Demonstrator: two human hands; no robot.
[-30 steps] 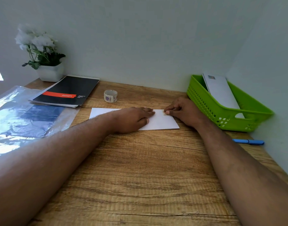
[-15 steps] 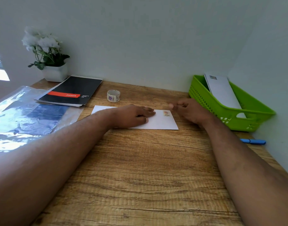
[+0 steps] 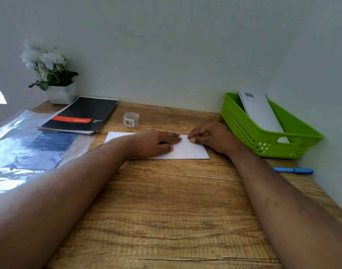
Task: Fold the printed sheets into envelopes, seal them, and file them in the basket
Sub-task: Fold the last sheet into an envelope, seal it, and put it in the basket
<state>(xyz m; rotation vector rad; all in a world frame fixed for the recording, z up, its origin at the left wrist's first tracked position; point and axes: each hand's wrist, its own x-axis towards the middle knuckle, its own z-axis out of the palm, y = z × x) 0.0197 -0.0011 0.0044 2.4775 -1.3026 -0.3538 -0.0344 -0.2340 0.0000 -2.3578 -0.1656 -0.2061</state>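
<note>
Seemingly both hands, left hand (image 3: 156,142) and right hand (image 3: 210,136), on envelope (image 3: 189,150).

Both forearms are extended forward. The left hand (image 3: 156,142) is laid flat, fingers straight. The right hand (image 3: 210,137) is curled, fingertips pinched together.

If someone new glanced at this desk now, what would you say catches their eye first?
Probably the bright green basket at the right wall, with a white envelope leaning in it. Next, mid-desk, the left hand lies flat on another white envelope while the right hand presses its far edge.
</note>
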